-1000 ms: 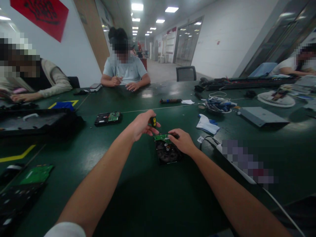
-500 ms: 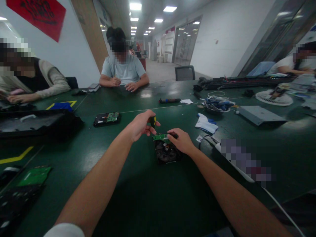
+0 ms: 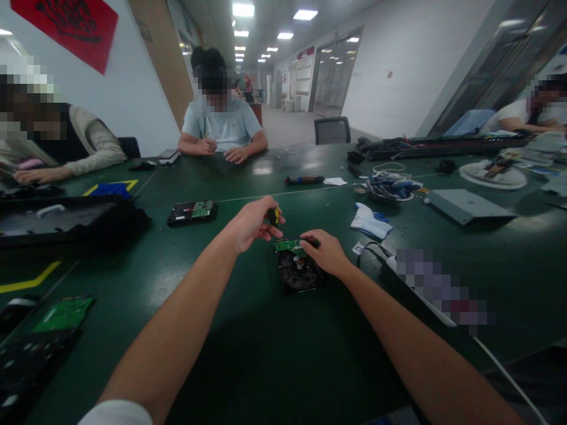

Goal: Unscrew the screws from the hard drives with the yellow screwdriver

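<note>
In front of me a black hard drive (image 3: 300,276) lies on the table, a green circuit board (image 3: 289,246) along its far end. My left hand (image 3: 257,224) is closed around a screwdriver (image 3: 274,216) with a black and yellow handle, held upright just above the board's left corner. Its shaft and tip are too small to make out. My right hand (image 3: 325,251) grips the drive's far right side, thumb on the board; its other fingers are partly hidden.
Another hard drive (image 3: 191,212) lies to the left, beyond it a black casing (image 3: 66,221). A green board (image 3: 64,314) is at near left. To the right are a white glove (image 3: 371,221), a power strip (image 3: 425,295) and a metal box (image 3: 470,206). A person (image 3: 222,127) sits opposite.
The screwdriver handle has turned slightly in my left hand, showing more yellow, and the fingers have shifted a little. My right hand and the hard drive stay in place.
</note>
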